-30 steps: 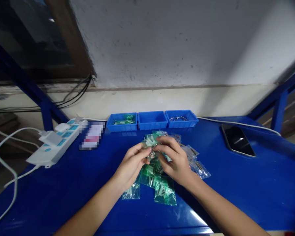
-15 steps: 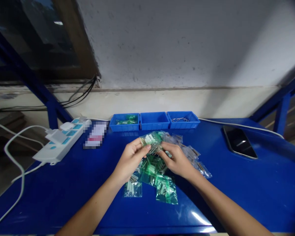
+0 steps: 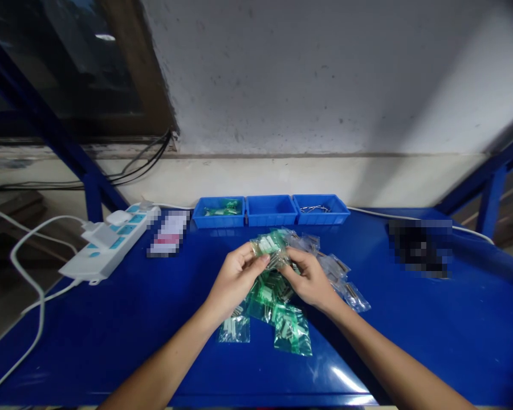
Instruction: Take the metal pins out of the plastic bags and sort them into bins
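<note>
Between both hands is a small clear plastic bag (image 3: 270, 246) with white and metal pieces in it, held above a pile. My left hand (image 3: 238, 274) pinches its left edge between thumb and fingers. My right hand (image 3: 308, 276) grips its right edge, with some of the fingertips hidden. Below lie green-tinted plastic bags (image 3: 293, 330) of white pieces and screws or pins. A clear bag of white pieces (image 3: 234, 329) lies left of these. Clear bags with metal rods (image 3: 354, 295) are spread to the right, beyond my right hand.
Along the back stand three blue bins: the left bin (image 3: 219, 221) holds green bags, the middle bin (image 3: 271, 218) shows a bare floor, the right bin (image 3: 322, 217) holds metal rods. A white power strip (image 3: 94, 257) with cables is at left. A blurred dark object (image 3: 421, 250) lies at right.
My fingers were bunched around the bag a second ago; it is now spread flatter between both hands. My right fingers have come down to its right edge. The view has shifted slightly.
</note>
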Demonstrator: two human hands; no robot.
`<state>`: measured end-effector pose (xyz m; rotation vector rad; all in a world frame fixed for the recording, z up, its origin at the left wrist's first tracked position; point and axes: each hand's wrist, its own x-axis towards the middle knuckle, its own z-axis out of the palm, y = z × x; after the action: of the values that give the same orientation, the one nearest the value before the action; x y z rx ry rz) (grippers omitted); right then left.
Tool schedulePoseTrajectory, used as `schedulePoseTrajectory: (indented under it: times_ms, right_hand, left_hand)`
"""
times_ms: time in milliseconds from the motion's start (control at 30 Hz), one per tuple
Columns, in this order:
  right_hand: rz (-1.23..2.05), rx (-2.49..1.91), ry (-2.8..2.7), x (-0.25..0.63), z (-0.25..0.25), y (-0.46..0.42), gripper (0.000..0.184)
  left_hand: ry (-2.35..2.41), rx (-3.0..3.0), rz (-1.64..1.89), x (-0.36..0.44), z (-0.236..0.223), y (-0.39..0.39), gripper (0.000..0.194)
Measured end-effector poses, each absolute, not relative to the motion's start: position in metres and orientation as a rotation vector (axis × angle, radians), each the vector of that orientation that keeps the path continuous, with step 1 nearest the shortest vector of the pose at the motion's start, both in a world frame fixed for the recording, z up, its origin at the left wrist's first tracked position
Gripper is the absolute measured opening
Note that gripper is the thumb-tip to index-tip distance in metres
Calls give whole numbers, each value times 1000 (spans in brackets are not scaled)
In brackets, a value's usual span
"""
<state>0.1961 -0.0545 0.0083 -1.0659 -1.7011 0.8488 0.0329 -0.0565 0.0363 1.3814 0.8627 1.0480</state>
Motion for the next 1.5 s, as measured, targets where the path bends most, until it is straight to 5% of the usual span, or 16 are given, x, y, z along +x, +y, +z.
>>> schedulePoseTrajectory:
  times_ms: [267,433,800,933,1100,1333,1433,1500]
  right_hand:
    - [1260,-1117,-1381,194,21,-52,13]
    - [1676,-882,-1159,191,30,-59,37]
    - [965,-1146,-1397,194,20,-55,20]
    - [519,-1086,-1676,194,19,-60,14]
    - [266,-934,-1838,194,15,-62,27]
    - [401,-1065,-1773,193,17,-65,34]
    - [692,-1179,-1637,196,23,-63,20]
    - [998,-1228,-1499,199,26,-60,34]
  left_hand:
    - [995,1779,1215,22,37,-53,15]
    - [973,2264,1334,19,37,-52,24]
    - [1179,1665,1300,24,23,-41,9]
    - [1021,1316,1073,28,25,-43,19]
    - [840,897,995,29,24,-44,35]
    - [975,1202,1150,25,18,-42,36]
    - [1103,1539,1281,23,17,-42,19]
    - [1096,1811,1319,22,18,-42,13]
